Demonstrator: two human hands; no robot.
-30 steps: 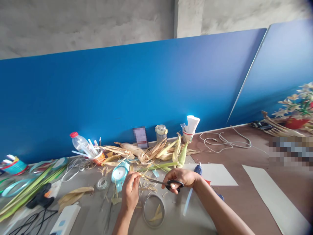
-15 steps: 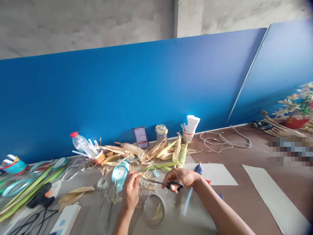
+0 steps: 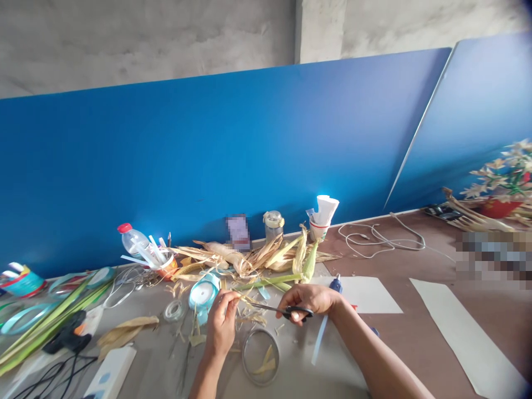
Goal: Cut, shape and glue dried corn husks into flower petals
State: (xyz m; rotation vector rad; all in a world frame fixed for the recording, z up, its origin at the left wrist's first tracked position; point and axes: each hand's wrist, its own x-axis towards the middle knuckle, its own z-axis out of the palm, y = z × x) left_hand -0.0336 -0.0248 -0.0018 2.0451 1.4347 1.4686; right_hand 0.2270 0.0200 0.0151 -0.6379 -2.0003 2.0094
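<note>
My right hand (image 3: 308, 302) is closed round the black handles of a pair of scissors (image 3: 266, 307), whose blades point left toward my other hand. My left hand (image 3: 223, 317) pinches a small strip of pale corn husk (image 3: 243, 296) between thumb and fingers. The scissor tips are close to this strip; whether they touch it I cannot tell. Below the hands lies a round metal ring (image 3: 244, 354) with a yellowish husk scrap (image 3: 266, 364) inside its outline. Dried corn husks (image 3: 233, 257) and a greenish husk (image 3: 310, 263) are heaped just behind.
A blue ribbon roll (image 3: 203, 295) and clear tape roll (image 3: 173, 311) lie left of my hands. A blue glue gun (image 3: 336, 284) and white paper (image 3: 374, 293) lie right. A bottle (image 3: 133, 240), paper cup (image 3: 319, 230) and blue partition (image 3: 208, 155) stand behind. A power strip (image 3: 111, 374) is front left.
The scissors have shifted slightly to the right, their tips a little farther from my left fingers. My left hand keeps its pinch on the husk strip, and the view has moved slightly.
</note>
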